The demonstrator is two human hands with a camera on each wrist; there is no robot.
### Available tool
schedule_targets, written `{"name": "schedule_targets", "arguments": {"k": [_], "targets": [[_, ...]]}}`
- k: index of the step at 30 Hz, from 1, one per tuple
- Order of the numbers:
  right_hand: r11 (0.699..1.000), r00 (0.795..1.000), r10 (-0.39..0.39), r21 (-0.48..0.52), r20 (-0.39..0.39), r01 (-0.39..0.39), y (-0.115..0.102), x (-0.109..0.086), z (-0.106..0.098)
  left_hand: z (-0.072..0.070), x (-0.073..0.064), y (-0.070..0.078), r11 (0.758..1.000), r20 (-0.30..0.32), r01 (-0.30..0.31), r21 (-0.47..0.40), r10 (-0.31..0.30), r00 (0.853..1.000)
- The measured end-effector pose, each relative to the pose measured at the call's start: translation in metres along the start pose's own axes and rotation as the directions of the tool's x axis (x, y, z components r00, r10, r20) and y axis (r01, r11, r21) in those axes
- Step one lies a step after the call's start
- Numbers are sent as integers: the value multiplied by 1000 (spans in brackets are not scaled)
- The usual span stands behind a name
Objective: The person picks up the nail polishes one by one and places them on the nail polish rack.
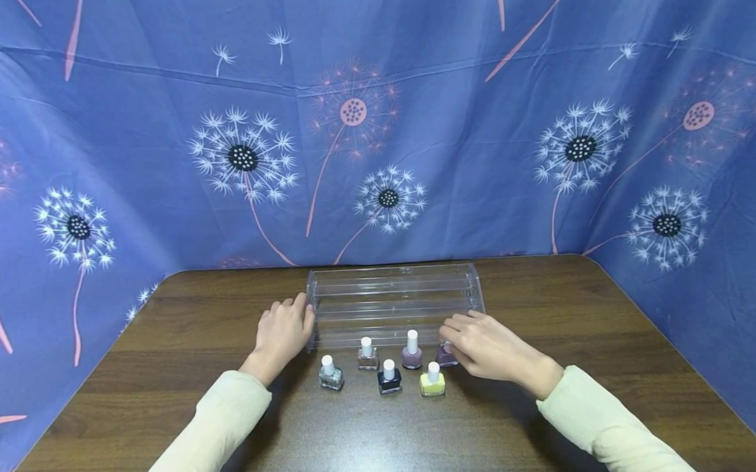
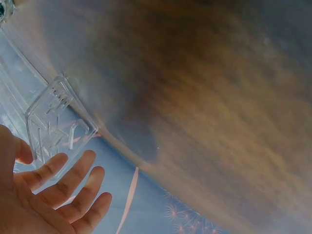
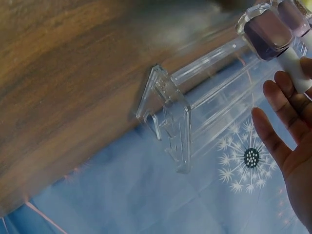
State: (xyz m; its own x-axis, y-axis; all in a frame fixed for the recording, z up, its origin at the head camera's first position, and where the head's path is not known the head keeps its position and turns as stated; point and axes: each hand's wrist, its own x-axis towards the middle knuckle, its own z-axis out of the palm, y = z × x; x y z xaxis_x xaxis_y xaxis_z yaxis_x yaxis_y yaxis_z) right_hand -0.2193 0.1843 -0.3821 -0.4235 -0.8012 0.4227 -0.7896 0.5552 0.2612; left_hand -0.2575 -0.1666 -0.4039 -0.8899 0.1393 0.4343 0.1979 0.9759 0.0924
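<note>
A clear acrylic tiered rack [image 1: 394, 307] stands near the table's back edge. My left hand [image 1: 282, 332] is at the rack's left end panel [image 2: 61, 117], fingers loosely extended; whether the thumb touches it I cannot tell. By its white cap, my right hand [image 1: 489, 349] pinches a dark purple nail polish bottle [image 3: 267, 31] in front of the rack's right end. To its left are a mauve nail polish [image 1: 411, 357] and a glittery one [image 1: 368, 359]. Nearer me are a teal glitter bottle [image 1: 331, 377], a black one [image 1: 389, 382] and a yellow one [image 1: 432, 384].
The brown wooden table [image 1: 532, 292] extends to both sides of the rack. Right behind its back edge hangs a blue cloth [image 1: 465, 190] with dandelion prints. Light glares off the table in front of the bottles.
</note>
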Motion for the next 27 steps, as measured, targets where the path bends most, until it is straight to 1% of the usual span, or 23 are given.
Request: {"name": "schedule_targets", "arguments": {"k": [7,16,27], "targets": [[1000,1000,0,-1,-23,0,4,3,-4,0,0,0,1000,2,-3,7,3,1000],[1000,1000,2,12,-31,-2,9,9,-12,1,0,-1,1000,-6,-5,13,5,1000],[1000,998,-16,-1,-57,16,16,21,-19,3,0,-1,1000,-34,-11,11,12,999]]}}
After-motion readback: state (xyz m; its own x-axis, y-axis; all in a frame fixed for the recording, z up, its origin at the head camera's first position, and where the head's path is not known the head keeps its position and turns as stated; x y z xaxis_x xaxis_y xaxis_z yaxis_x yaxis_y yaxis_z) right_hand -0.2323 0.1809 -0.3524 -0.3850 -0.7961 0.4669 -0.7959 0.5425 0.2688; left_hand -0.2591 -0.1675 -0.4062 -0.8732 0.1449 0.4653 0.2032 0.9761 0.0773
